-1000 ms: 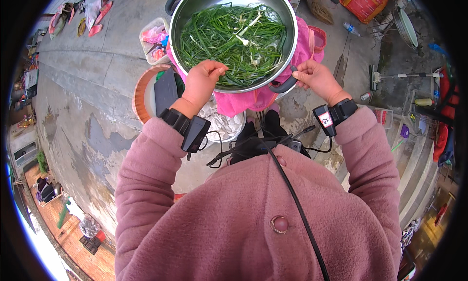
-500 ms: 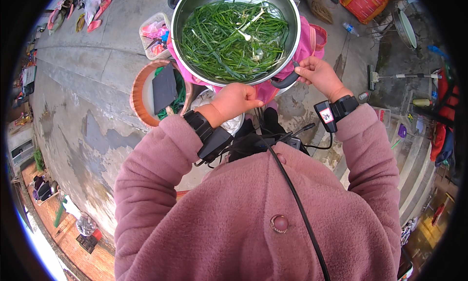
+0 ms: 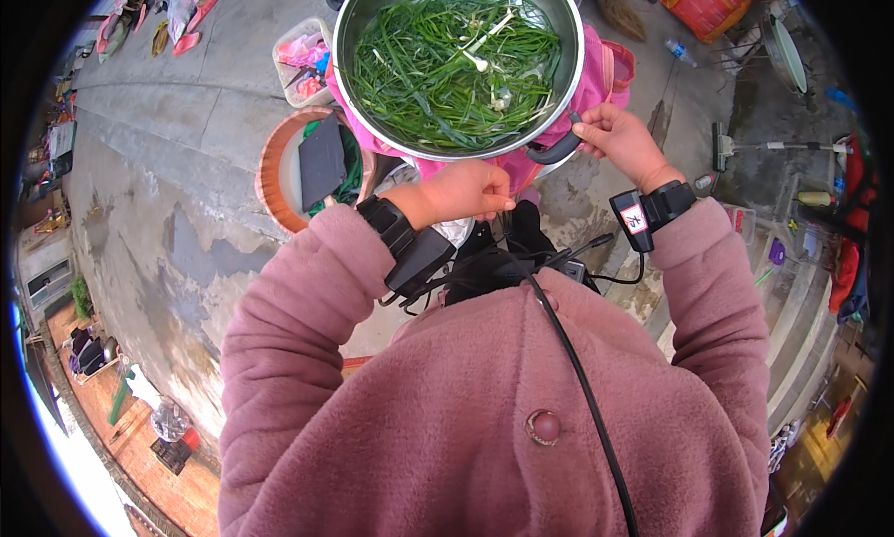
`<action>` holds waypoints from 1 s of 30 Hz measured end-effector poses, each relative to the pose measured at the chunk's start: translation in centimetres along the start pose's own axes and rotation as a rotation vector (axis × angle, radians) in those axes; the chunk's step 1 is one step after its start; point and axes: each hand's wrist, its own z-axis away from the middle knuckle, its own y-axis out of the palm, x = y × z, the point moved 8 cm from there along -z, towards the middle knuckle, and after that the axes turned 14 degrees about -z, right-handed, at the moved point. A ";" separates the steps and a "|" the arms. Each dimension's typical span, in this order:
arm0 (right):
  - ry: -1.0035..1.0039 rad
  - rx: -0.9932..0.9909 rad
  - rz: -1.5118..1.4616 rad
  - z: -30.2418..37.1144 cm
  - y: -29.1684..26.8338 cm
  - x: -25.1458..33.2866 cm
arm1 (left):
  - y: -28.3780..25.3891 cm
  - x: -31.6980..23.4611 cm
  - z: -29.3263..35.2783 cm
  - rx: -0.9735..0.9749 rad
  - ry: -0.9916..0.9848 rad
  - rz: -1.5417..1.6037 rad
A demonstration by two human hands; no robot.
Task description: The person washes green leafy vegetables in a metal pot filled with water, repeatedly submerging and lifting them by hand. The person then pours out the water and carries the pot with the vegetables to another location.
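A wide metal pot (image 3: 346, 99) holds long green leafy stalks (image 3: 447, 81), like chives or scallions with a few white bulb ends, lying in what looks like water. At its near right side is a dark loop handle (image 3: 556, 151). My right hand (image 3: 622, 144) pinches the end of that handle between thumb and fingers. My left hand (image 3: 456, 192) is closed just below the pot's near rim, with its thumb pressed to the curled fingers. Whatever it may hold is hidden. Pink fabric (image 3: 596, 81) shows beneath and around the pot.
Left of the pot stand an orange-rimmed tub (image 3: 273, 178) with a dark flat board (image 3: 321, 164) and green cloth, and a white basket (image 3: 282, 62) of small colourful items. A bottle (image 3: 680, 53), broom (image 3: 619, 11) and squeegee (image 3: 722, 148) are at right. Cables (image 3: 577, 351) cross my front.
The whole view has shifted slightly, so the pot and tub appear a little further right. My right hand remains at the pot handle, and my left hand stays closed below the rim.
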 end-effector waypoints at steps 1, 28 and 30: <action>-0.001 0.011 -0.014 0.0 0.0 0.0 | -0.7 0.0 0.1 -0.065 0.011 -0.008; 0.012 0.040 -0.066 -0.1 0.1 0.0 | -8.4 -0.8 2.2 -0.720 0.200 -0.623; 0.008 0.047 -0.073 -0.1 0.1 0.0 | -8.1 0.2 0.7 -0.606 0.098 -0.613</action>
